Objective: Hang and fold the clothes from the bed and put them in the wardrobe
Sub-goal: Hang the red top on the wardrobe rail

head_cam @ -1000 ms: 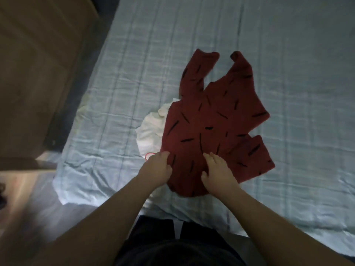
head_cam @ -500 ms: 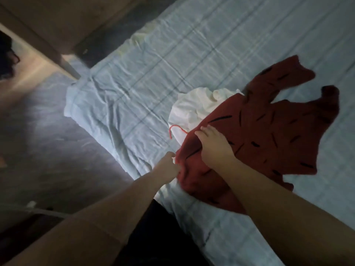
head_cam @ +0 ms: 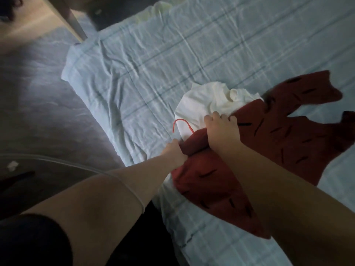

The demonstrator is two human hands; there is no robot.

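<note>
Red garment point(head_cam: 272, 150) with black dashes lies at the near edge of the bed point(head_cam: 153, 73), overlapping a crumpled white garment point(head_cam: 203, 104). I note the left hand point(head_cam: 175, 150) clamped on its bunched near edge. The right hand point(head_cam: 221, 131) rests on top, fingers curled over its fold beside the white cloth.

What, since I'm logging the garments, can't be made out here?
Head view:
red garment: near part hidden by the right forearm, right side cut by the frame edge.
white garment: mostly under the red one; type unclear.
left hand: fingertips buried in red fabric.
</note>
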